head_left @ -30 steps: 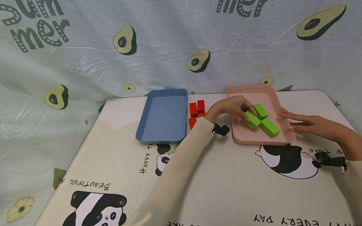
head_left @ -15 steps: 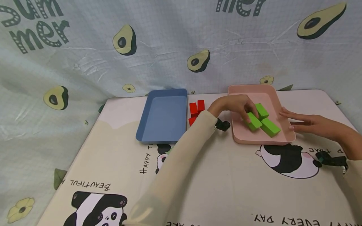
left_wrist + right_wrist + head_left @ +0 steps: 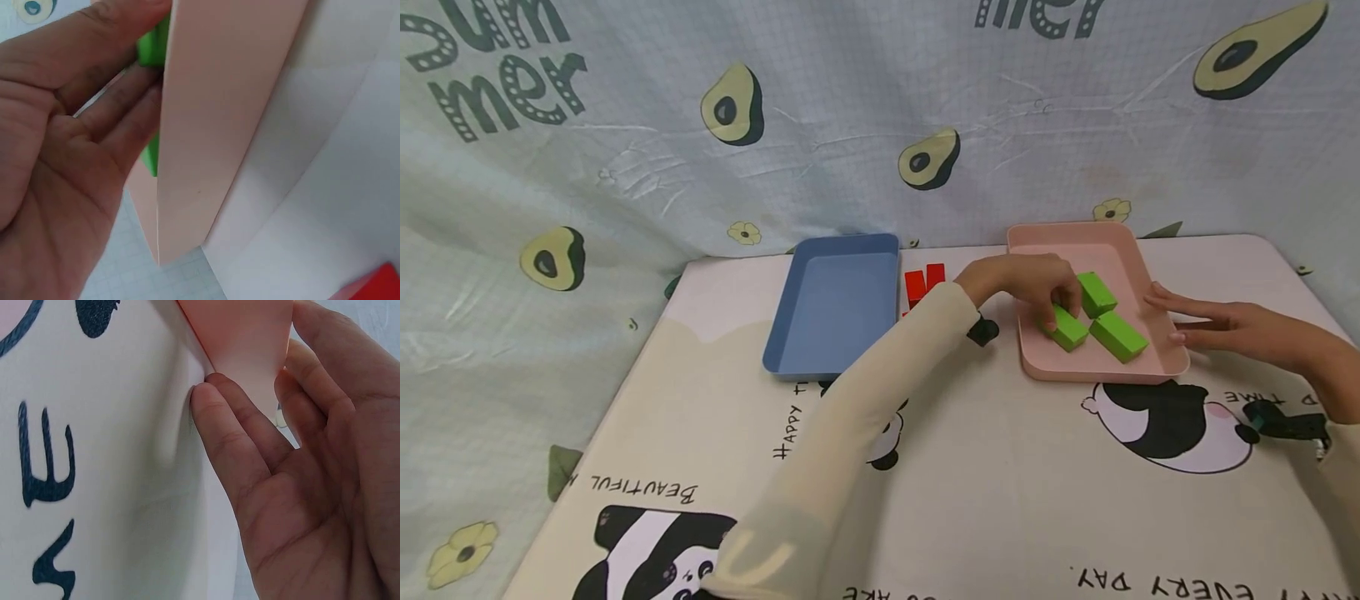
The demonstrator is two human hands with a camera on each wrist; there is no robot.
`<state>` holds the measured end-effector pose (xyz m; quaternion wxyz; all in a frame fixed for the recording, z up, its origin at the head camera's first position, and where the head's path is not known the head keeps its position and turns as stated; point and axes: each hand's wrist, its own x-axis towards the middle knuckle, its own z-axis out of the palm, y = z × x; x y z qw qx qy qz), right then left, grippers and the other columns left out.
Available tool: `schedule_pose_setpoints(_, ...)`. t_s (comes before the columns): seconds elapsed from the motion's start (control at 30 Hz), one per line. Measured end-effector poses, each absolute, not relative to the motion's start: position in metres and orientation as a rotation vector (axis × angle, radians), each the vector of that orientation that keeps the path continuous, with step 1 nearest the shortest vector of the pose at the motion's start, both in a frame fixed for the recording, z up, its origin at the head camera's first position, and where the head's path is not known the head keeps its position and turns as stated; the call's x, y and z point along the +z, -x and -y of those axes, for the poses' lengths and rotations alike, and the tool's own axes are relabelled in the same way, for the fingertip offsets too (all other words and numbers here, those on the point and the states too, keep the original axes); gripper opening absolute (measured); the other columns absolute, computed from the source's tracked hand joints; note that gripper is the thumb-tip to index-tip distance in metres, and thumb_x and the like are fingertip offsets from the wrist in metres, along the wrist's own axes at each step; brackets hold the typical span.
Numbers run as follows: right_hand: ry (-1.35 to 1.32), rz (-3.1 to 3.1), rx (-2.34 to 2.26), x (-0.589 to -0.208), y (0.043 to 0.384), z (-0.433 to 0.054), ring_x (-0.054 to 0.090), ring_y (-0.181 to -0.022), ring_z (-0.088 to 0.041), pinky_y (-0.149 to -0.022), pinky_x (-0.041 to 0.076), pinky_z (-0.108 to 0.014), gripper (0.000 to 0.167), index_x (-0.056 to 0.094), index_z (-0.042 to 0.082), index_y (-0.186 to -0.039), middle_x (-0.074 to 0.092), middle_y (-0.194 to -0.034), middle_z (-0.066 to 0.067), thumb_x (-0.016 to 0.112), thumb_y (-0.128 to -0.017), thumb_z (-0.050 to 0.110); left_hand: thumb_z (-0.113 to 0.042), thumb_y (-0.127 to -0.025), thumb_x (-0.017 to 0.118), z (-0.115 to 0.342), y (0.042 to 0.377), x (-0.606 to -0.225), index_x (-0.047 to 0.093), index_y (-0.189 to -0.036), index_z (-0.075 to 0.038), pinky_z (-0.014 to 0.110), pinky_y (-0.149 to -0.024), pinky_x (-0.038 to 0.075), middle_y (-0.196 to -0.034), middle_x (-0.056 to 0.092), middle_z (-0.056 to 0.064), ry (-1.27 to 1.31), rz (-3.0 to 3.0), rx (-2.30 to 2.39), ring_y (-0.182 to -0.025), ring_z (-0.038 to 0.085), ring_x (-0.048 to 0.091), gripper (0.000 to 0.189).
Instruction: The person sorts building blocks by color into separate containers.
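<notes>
Cloth (image 3: 820,92) spans the top. Centre-right, left hand (image 3: 1033,282) (fingers downward) pinches green block (image 3: 1070,330); far right, spread right hand (image 3: 1236,325) touches pink tray (image 3: 1105,252).

The pink tray (image 3: 1101,246) and blue tray (image 3: 835,308) look smooth, matt plastic.

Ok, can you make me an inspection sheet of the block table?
Surface: pale cover with panda pictures and lettering.
Job's things: three green blocks in the pink tray; red blocks, partly hidden, beside the blue tray.
Clutter: nothing seen.
Hands: left hand pinches one green block; right hand touches the pink tray.
Cables: nothing clearly seen; a black device at each wrist.
Surroundings: pale backdrop with avocado pictures.
</notes>
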<state>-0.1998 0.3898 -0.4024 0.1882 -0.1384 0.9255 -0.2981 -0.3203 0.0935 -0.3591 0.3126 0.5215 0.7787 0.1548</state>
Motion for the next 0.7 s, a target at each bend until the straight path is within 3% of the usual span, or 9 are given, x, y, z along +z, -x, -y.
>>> schedule_pose_setpoints(0.2, 0.377, -2.596, -0.832, -0.402, 0.201, -0.390, 0.011, -0.151, -0.048, -0.103, 0.025, -0.079, 0.068, 0.021, 0.025, -0.163, 0.006, -0.155, 0.031, 0.056, -0.105, 0.031, -0.010, -0.085, 0.084, -0.093, 0.323, -0.352, 0.077, -0.115, -0.009, 0.014, -0.091, 0.050, -0.111, 0.074, 0.000, -1.456, -2.060, 0.429, -0.100, 0.008, 0.064, 0.031)
schedule_pose_setpoints(0.47, 0.411, -2.592, -0.842, -0.401, 0.200, -0.392, 0.015, -0.150, -0.049, -0.102, 0.027, -0.079, 0.067, 0.020, 0.026, -0.163, 0.008, -0.151, 0.037, 0.055, -0.106, 0.028, -0.009, -0.084, 0.084, -0.095, 0.328, -0.345, 0.078, -0.113, -0.006, 0.015, -0.090, 0.050, -0.111, 0.075, 0.003, -1.471, -2.067, 0.474, -0.097, 0.008, 0.063, 0.030)
schedule_pose_setpoints(0.5, 0.414, -2.603, -0.830, -0.401, 0.200, -0.392, 0.013, -0.154, -0.036, -0.110, 0.030, -0.070, 0.066, 0.021, 0.026, -0.163, 0.009, -0.152, 0.037, 0.055, -0.106, 0.028, -0.010, -0.084, 0.084, -0.096, 0.328, -0.345, 0.078, -0.113, -0.006, 0.016, -0.089, 0.050, -0.111, 0.075, 0.002, -1.468, -2.070, 0.475, -0.096, 0.008, 0.063, 0.030)
schedule_pose_setpoints(0.6, 0.421, -2.615, -0.822, -0.400, 0.199, -0.392, 0.011, -0.151, -0.002, -0.110, 0.033, -0.065, 0.066, 0.023, 0.026, -0.163, 0.010, -0.153, 0.035, 0.056, -0.106, 0.028, -0.012, -0.084, 0.084, -0.096, 0.331, -0.348, 0.078, -0.112, -0.008, 0.017, -0.087, 0.050, -0.108, 0.075, 0.001, -1.462, -2.076, 0.473, -0.092, 0.008, 0.060, 0.029)
schedule_pose_setpoints(0.63, 0.416, -2.628, -0.807, -0.400, 0.199, -0.392, 0.012, -0.145, 0.009, -0.111, 0.035, -0.056, 0.065, 0.025, 0.027, -0.162, 0.011, -0.154, 0.034, 0.057, -0.105, 0.029, -0.012, -0.084, 0.084, -0.096, 0.332, -0.349, 0.079, -0.112, -0.008, 0.017, -0.086, 0.050, -0.108, 0.075, 0.001, -1.460, -2.078, 0.472, -0.091, 0.008, 0.060, 0.029)
schedule_pose_setpoints(0.7, 0.422, -2.628, -0.806, -0.400, 0.199, -0.392, 0.012, -0.142, 0.013, -0.111, 0.036, -0.055, 0.065, 0.025, 0.027, -0.162, 0.011, -0.155, 0.033, 0.057, -0.105, 0.029, -0.013, -0.084, 0.084, -0.097, 0.333, -0.350, 0.079, -0.112, -0.009, 0.017, -0.086, 0.050, -0.107, 0.075, 0.000, -1.450, -2.083, 0.472, -0.091, 0.008, 0.059, 0.028)
